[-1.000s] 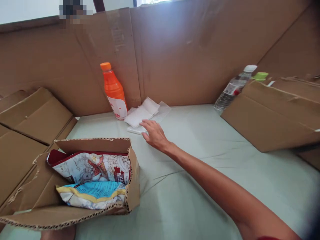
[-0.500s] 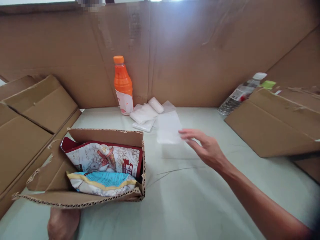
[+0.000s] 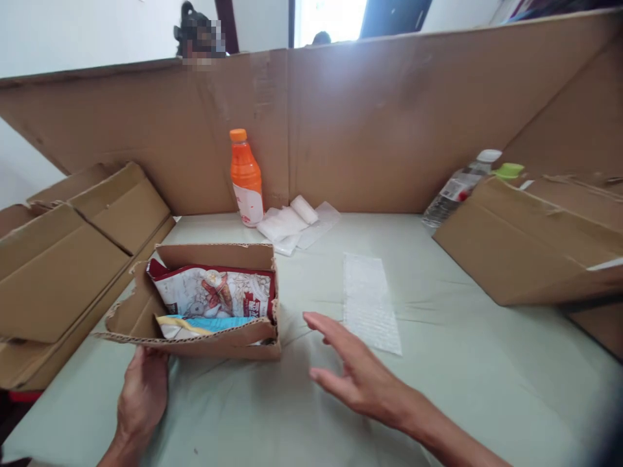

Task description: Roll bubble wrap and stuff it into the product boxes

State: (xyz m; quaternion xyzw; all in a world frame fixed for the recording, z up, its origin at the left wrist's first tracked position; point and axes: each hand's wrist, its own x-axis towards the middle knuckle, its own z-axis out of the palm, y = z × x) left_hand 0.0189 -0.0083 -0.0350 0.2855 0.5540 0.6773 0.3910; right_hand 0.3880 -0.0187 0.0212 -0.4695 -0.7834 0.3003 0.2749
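My left hand (image 3: 142, 392) grips the front left side of an open cardboard box (image 3: 228, 349), its fingertips tucked under the torn flap. Inside the box stands a dark red and white printed food pouch (image 3: 214, 290). In front of it, a blue and yellow packet (image 3: 209, 323) shows partly above the front wall. My right hand (image 3: 348, 373) hovers between the box and a translucent white plastic sheet (image 3: 370, 303), thumb and fingers apart and holding nothing. The sheet lies flat on the table, just beyond that hand.
An orange bottle (image 3: 247, 183) stands at the back beside a pile of folded white plastic pieces (image 3: 285, 224). Cardboard boxes flank both sides, left (image 3: 63, 266) and right (image 3: 525, 253). A clear bottle (image 3: 457, 191) leans behind the right one. A tall cardboard wall (image 3: 360, 130) closes the back.
The white sheet has come away from the pile, toward me and rightward, and now lies flat. My right hand has let go and moved nearer the box. The view has tilted up.
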